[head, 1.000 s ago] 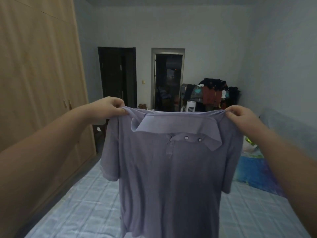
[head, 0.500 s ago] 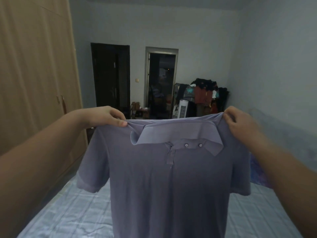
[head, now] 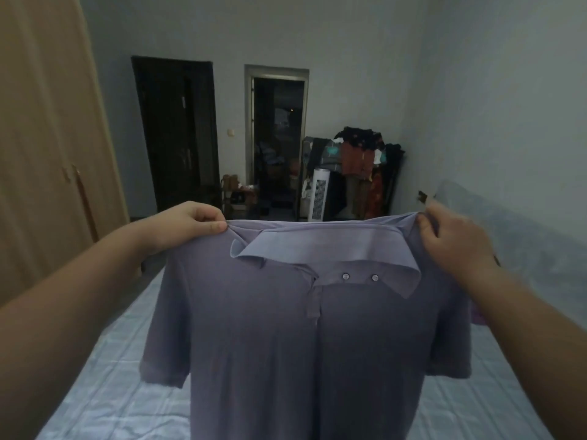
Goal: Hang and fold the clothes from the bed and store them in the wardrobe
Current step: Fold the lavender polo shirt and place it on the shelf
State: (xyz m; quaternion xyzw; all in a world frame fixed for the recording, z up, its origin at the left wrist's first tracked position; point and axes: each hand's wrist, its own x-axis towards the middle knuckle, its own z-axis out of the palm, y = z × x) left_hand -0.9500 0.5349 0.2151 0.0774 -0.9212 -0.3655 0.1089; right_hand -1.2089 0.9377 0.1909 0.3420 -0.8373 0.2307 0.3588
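Note:
A purple-grey polo shirt (head: 301, 350) hangs spread out in front of me above the bed (head: 104, 385), its collar and two buttons facing me. My left hand (head: 187, 225) pinches the shirt's left shoulder. My right hand (head: 451, 239) grips the right shoulder at about the same height. The shirt's hem drops out of view at the bottom. The wooden wardrobe (head: 47, 160) stands along the left, its doors closed.
A pale checked sheet covers the bed. Beyond its foot are a dark door (head: 174, 134), an open doorway (head: 276, 144), a white tower fan (head: 319, 198) and a rack piled with clothes (head: 359, 166). A grey headboard or cushion (head: 521, 249) lies at the right.
The shirt has dropped lower and its sleeves have spread outwards. My view has turned a little. Both hands keep their hold on the shoulders.

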